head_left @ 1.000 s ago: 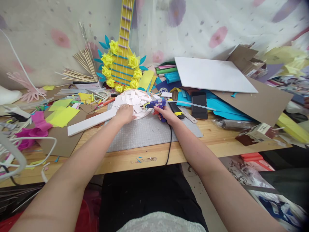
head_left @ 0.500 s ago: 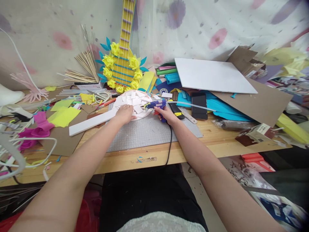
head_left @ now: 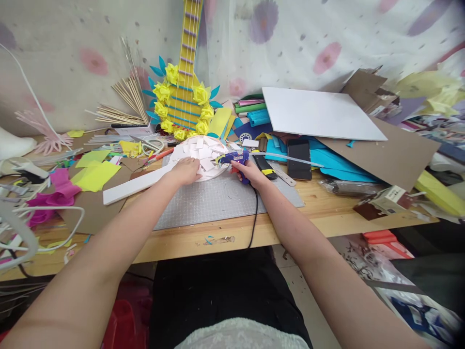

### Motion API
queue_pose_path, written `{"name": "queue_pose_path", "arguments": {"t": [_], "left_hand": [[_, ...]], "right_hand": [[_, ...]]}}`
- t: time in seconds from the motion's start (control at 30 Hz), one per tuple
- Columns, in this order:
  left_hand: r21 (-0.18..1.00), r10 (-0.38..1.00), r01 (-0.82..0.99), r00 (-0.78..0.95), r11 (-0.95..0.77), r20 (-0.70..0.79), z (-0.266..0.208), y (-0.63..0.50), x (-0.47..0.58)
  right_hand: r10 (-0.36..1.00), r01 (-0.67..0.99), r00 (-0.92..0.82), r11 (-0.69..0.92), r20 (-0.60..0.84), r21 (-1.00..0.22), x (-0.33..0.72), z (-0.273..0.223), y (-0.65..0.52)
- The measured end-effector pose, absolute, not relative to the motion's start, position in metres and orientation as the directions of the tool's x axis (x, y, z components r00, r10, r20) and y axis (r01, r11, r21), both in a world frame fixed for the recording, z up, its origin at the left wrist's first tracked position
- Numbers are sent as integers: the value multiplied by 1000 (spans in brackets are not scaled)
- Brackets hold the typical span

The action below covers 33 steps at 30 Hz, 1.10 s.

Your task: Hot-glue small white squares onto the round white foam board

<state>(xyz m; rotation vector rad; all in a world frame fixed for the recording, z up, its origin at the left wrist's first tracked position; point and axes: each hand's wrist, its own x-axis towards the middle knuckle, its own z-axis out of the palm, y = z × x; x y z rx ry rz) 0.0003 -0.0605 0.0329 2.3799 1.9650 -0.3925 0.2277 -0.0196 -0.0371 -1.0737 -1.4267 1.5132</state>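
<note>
A white disc covered with loose-looking white foam-board pieces lies on the grey cutting mat. My left hand grips its left edge, fingers curled and pointing right; the fingertips are partly hidden. In my right hand is a blue glue gun, its nozzle pointing left over the white pieces. A long clear glue stick sticks out of its back, and a black cord hangs from the handle. From under my left wrist a long white foam strip runs to the left.
Behind the disc stands a yellow paper guitar ringed with flowers. To the right lie a black-and-yellow cutter, a phone and a white board. Scissors and coloured paper scraps lie left.
Both hands stay almost in place, with the glue gun still over the white pieces. The view has shifted very slightly.
</note>
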Motion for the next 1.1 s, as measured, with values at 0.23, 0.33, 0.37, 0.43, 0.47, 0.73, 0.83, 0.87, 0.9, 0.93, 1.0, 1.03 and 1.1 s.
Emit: {"name": "queue_pose_path", "arguments": {"t": [0.23, 0.33, 0.37, 0.43, 0.47, 0.73, 0.83, 0.87, 0.9, 0.93, 1.0, 1.03, 1.1], "left_hand": [[-172, 964, 961, 185, -218, -189, 33, -67, 5], [-167, 964, 961, 191, -222, -186, 33, -66, 4], [-166, 963, 960, 193, -224, -186, 32, -66, 4], [-177, 962, 957, 196, -229, -188, 32, -65, 4], [-184, 962, 955, 196, -232, -192, 32, -65, 4], [-140, 955, 967, 177, -214, -237, 39, -66, 6], [-139, 953, 966, 180, -218, -243, 39, -64, 5], [-136, 953, 966, 181, -218, -241, 38, -63, 4], [-132, 954, 967, 182, -218, -240, 37, -62, 3], [-127, 953, 968, 182, -217, -241, 36, -61, 1], [-118, 952, 969, 184, -218, -244, 34, -59, -1], [-114, 951, 969, 187, -220, -247, 33, -58, -2], [-108, 951, 969, 191, -222, -245, 32, -57, -3]], "right_hand": [[942, 5, -331, -58, -56, -998, 227, -36, -21], [943, 7, -329, -61, -59, -998, 227, -35, -22], [943, 8, -328, -61, -60, -998, 227, -34, -22], [942, 13, -329, -64, -65, -998, 227, -34, -22], [942, 13, -329, -65, -65, -998, 227, -34, -21], [946, 29, -313, -76, -81, -997, 227, -37, -20], [944, 35, -318, -77, -84, -996, 228, -37, -20], [943, 36, -321, -79, -86, -996, 228, -37, -20], [943, 38, -322, -80, -88, -996, 227, -37, -19], [941, 38, -326, -80, -88, -996, 227, -37, -19], [936, 34, -342, -75, -82, -997, 228, -38, -18], [933, 30, -351, -71, -77, -997, 228, -38, -18], [927, 20, -368, -66, -69, -998, 228, -38, -18]]}}
